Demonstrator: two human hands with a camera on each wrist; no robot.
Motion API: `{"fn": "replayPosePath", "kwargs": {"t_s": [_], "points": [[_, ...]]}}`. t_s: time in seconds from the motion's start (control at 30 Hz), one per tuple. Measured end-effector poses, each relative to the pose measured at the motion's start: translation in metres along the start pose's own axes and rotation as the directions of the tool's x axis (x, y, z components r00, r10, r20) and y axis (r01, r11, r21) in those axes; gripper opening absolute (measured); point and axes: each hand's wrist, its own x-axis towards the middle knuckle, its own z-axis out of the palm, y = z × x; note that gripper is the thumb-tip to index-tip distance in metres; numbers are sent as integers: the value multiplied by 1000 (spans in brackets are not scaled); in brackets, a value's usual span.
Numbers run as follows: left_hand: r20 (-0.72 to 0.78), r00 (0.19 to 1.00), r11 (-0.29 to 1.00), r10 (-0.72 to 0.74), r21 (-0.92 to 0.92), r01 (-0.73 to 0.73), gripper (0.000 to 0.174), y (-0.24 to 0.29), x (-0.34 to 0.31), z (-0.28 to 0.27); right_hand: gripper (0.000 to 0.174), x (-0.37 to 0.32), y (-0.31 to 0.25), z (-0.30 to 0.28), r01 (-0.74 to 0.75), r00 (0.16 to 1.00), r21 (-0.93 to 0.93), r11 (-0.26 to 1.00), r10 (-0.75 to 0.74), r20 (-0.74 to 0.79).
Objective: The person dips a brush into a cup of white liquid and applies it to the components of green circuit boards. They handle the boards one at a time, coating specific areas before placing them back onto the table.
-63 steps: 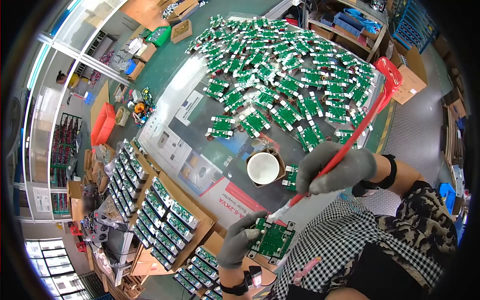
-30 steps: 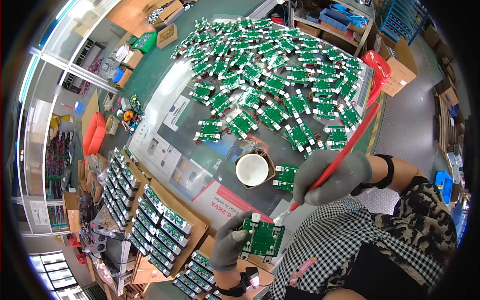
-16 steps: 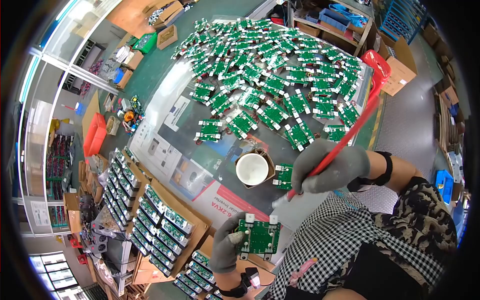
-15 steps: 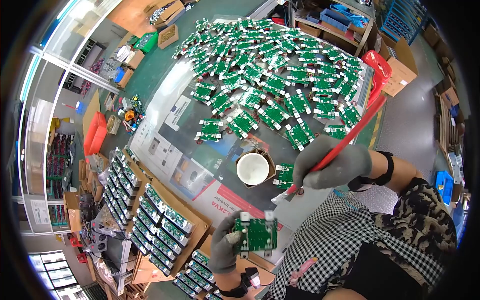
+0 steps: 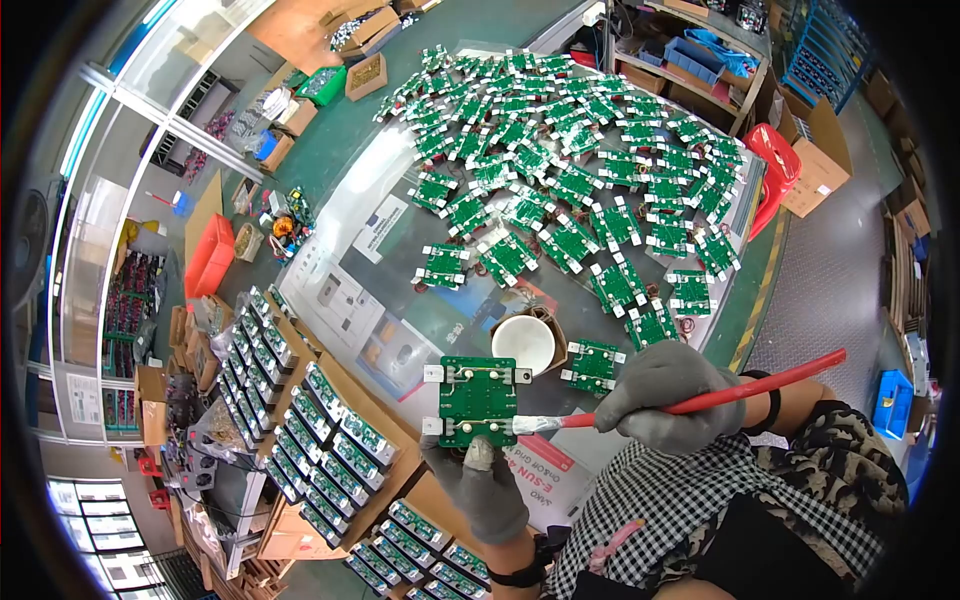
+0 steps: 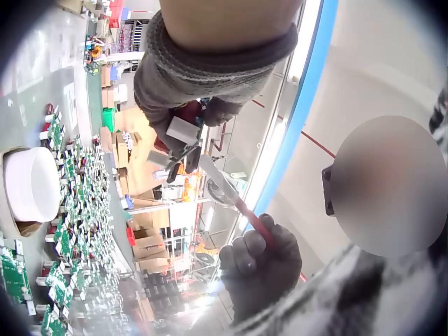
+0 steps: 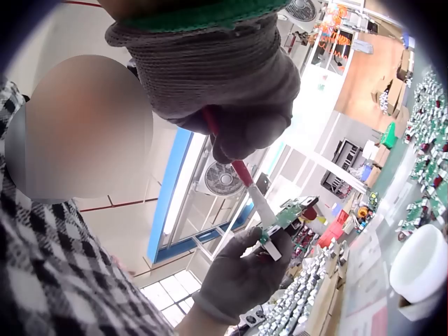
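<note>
In the head view my gloved left hand [image 5: 487,492] grips a green circuit board [image 5: 478,398] at its lower edge, thumb on its face. The board stands up toward the camera, pale metal tabs at its corners. My gloved right hand [image 5: 665,395] holds a red-handled brush [image 5: 790,381] almost level. Its whitened tip lies at the board's lower right tab. In the right wrist view the brush [image 7: 241,172] slants down to the board [image 7: 294,208], which the left hand [image 7: 241,276] pinches. A white cup [image 5: 524,344] stands behind the board, partly covered by it.
Many similar green boards [image 5: 570,243] spread over the table's far side; one board [image 5: 594,366] lies nearer, beside the cup. Racked boards [image 5: 320,460] stand in cardboard trays at left. A red stool [image 5: 775,165] is beyond the table's right edge.
The board has risen and shifted left, now facing the head camera. The brush has swung from a steep slant to nearly level, its tip moving from off the board to the lower right tab.
</note>
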Motion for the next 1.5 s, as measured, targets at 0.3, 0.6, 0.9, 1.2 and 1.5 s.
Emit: {"fn": "replayPosePath", "kwargs": {"t_s": [0.3,0.6,0.9,1.2,1.5], "points": [[30,999,999,12,-49,-11,47,-5,3,-9,12,-2,-7,-13,-96,995,-46,994,97,28],[72,996,997,54,-67,-49,58,-4,-3,-6,14,0,1,-17,-86,992,35,996,89,-87],[53,998,997,26,-74,-22,57,-4,-3,-10,13,2,4,-18,-63,992,72,995,70,-107],[-19,999,993,31,-109,-33,45,-17,43,-31,19,-6,13,-30,-361,927,190,913,374,-37],[192,936,894,-295,-291,341,36,-166,209,-105,19,-24,22,-44,-390,812,322,863,487,-321]]}}
